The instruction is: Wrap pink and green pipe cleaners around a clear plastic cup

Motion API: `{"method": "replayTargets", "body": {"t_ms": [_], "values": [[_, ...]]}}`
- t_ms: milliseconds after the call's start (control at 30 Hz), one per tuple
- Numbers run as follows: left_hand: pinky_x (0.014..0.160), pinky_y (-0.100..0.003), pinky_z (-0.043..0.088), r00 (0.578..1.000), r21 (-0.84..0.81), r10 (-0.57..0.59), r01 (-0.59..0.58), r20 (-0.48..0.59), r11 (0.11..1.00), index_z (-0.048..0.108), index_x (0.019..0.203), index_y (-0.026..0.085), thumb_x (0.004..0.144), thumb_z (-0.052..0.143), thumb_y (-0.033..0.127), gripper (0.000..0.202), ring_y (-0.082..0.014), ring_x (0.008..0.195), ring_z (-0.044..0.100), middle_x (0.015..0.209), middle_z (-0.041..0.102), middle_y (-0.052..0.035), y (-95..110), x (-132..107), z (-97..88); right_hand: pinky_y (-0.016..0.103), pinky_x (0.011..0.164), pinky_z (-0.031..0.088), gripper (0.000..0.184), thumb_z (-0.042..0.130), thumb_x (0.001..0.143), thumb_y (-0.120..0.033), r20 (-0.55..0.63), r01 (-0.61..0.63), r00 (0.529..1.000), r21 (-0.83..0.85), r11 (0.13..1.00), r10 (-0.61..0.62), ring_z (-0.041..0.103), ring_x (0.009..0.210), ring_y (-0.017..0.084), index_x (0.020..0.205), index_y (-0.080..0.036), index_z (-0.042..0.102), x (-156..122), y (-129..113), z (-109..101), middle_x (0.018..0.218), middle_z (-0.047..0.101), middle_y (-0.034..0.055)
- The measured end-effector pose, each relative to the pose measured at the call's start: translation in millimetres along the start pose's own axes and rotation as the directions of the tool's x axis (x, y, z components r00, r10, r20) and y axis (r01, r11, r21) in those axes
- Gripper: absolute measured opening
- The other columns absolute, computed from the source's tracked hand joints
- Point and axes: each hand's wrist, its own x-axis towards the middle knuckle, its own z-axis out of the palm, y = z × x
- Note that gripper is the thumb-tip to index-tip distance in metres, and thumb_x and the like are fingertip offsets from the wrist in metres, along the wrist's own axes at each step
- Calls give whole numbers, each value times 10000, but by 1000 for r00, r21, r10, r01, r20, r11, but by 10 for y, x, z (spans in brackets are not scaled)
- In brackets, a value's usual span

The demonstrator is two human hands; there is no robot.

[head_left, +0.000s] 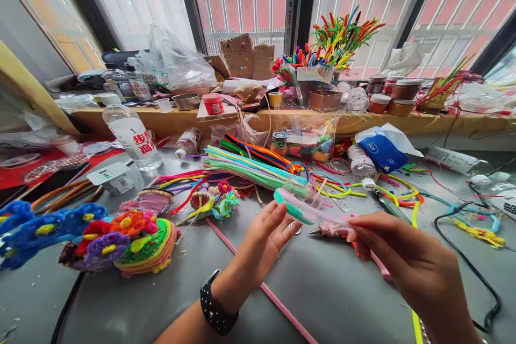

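Note:
Between the thumb and fingers of my left hand (264, 242), which has a black dotted band at the wrist, is a small rounded piece (293, 207) edged in teal pipe cleaner. A light pink pipe cleaner (328, 216) lies along that piece and stretches right. My right hand (403, 258) pinches this strand between thumb and forefinger. Just behind the right fingers, pink-handled pliers (331, 230) lie on the table, partly hidden. Another pink pipe cleaner (282, 309) runs across the tabletop under my left forearm.
Pipe-cleaner flowers (108, 242) stand at left, near a water bottle (131, 131). A bundle of pipe cleaners (250, 166) lies beyond my hands. A glue bottle (362, 164) and a blue tissue pack (385, 148) lie right of it. A black cable (470, 263) curves at far right.

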Motion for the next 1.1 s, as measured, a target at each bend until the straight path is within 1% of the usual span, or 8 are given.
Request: {"method": "replayTargets", "body": {"t_ms": [167,267,367,533,733,900,1000,1100], "values": [[1005,-355,416,989,-104,-144,145,16,984,588,1081,151,814,606,317,315,-212,1076,586,1163,606,-93,1,5,-15,204,430,497,138,628,774,-332,46,-13,999,-57,998,16,554,449,110,789,-227,717,19,46,-15,546,621,-3],[985,-380,440,988,-111,-156,153,-16,982,551,1072,144,807,613,300,314,-222,1067,583,1191,572,-115,-1,0,-20,222,509,533,139,646,753,-346,50,1,999,-144,990,6,593,515,129,763,-219,703,15,70,-24,617,664,12],[967,-398,457,993,-67,-82,77,-80,995,498,1103,198,791,636,262,347,-208,1073,569,1217,544,-84,3,-9,-7,213,575,537,133,674,727,-347,36,32,999,-207,978,-25,638,624,150,750,-218,696,8,88,-32,713,700,23],[931,-386,451,985,99,55,-39,-166,994,490,1151,254,733,692,278,465,-201,1032,572,1122,557,-56,11,-29,59,223,633,531,142,636,774,-354,71,133,990,-252,959,-118,656,693,154,872,-271,695,-16,108,-23,812,714,3],[882,-340,441,945,242,194,-130,-262,962,508,1151,280,679,732,256,523,-205,1011,578,1115,534,-40,0,-45,104,255,673,530,350,678,731,-446,160,299,953,-345,890,-258,655,671,152,1038,-288,625,-63,137,-6,813,695,-9],[872,-306,442,946,303,219,-141,-240,942,476,1176,270,701,710,260,529,-192,1024,558,1154,511,-50,-14,-38,94,211,656,529,217,602,829,-256,222,443,896,-416,794,-384,654,662,121,1046,-260,595,-54,121,35,850,705,-7],[876,-302,441,950,314,216,-140,-224,939,458,1184,266,719,693,276,521,-185,1028,551,1158,500,-51,-16,-30,91,181,687,520,220,590,829,-149,285,549,836,-428,717,-469,658,724,109,1040,-210,590,-28,112,46,853,698,8],[884,-307,442,956,308,214,-146,-199,940,425,1209,263,743,672,285,528,-173,1008,558,1167,484,-53,-16,-29,89,175,737,507,221,598,817,-101,321,585,811,-425,691,-489,649,760,101,1026,-172,595,-8,120,39,851,687,24]]}}
